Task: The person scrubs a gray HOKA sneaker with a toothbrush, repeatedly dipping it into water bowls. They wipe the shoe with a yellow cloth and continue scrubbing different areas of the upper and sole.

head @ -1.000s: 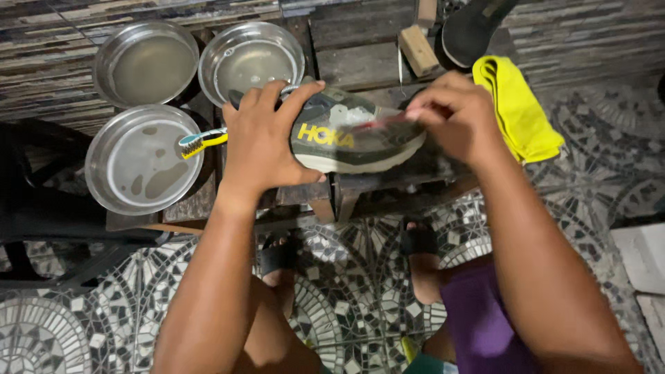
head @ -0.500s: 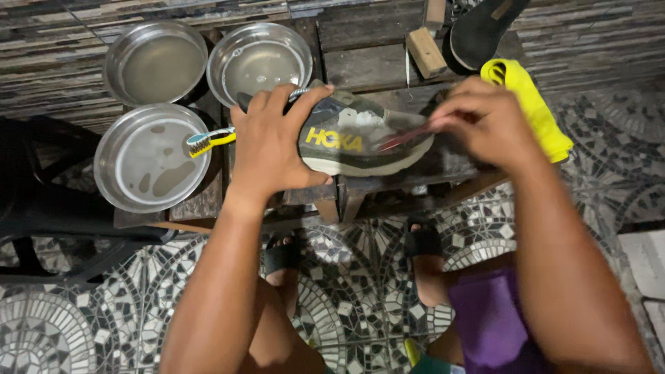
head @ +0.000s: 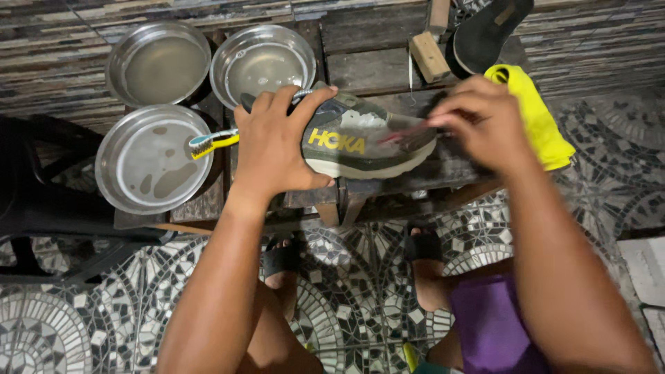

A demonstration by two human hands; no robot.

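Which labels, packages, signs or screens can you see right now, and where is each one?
Logo: yellow block lettering on the grey-green side of the shoe, which the left hand grips on the wooden bench.
No packages, signs or screens show.

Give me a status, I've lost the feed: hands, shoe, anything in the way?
Left hand grips shoe heel. Right hand holds red brush on its side. Nothing in the way.
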